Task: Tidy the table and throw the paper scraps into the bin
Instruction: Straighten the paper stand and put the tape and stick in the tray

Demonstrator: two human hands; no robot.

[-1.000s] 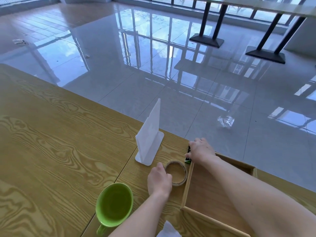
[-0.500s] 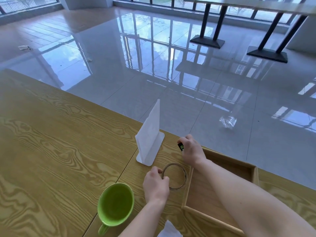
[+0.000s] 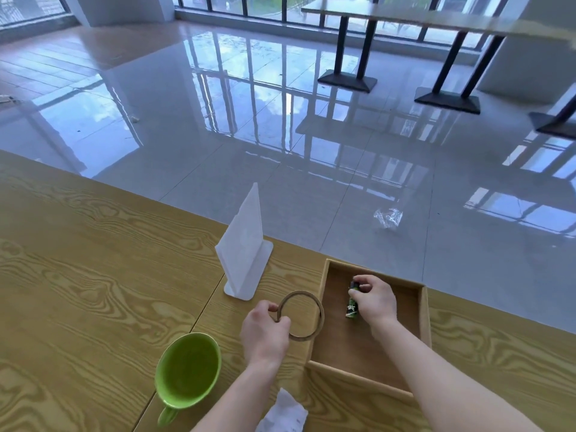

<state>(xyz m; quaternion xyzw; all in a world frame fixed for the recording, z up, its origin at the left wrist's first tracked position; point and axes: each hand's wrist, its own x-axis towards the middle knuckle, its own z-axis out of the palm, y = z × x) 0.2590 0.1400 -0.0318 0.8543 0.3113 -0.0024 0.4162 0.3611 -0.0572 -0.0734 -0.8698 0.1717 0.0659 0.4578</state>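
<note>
presently the right hand (image 3: 375, 299) pinches a small green tube (image 3: 352, 304) low inside the wooden tray (image 3: 424, 322), seemingly setting it down. left hand (image 3: 265, 330) grips a ring (image 3: 300, 314), lifted beside the tray's left wall. outstanding: the paper scrap (image 3: 285, 413) lies at the table's (image 3: 78, 275) near edge, untouched; mug (image 3: 187, 371) and sign stand (image 3: 246, 247) remain out. no bin in view. task judged early.

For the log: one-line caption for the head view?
The right hand holds a small green bottle inside the wooden tray, left hand grips a brown ring at its edge.
</note>
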